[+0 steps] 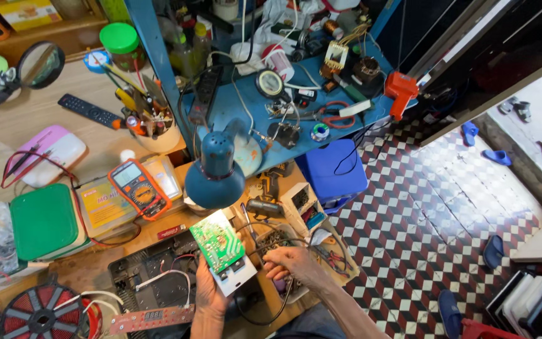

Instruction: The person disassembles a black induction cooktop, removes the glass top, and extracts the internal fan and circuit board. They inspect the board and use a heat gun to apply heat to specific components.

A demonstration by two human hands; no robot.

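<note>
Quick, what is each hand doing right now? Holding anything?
Left hand: closed around a green circuit board, held up from below.
Right hand: fingers curled in a tray of small parts; what it grips cannot be told.

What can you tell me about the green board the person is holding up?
The green circuit board is a flat rectangle, bright green with pale printed lines and tiny metal dots on the face that shows. A white block is fixed along its lower end. It is tilted, lifted above the open black appliance case on the workbench, just beneath the blue desk lamp. The left hand grips it from below. The right hand is beside it, apart, over a tray of small parts.
</note>
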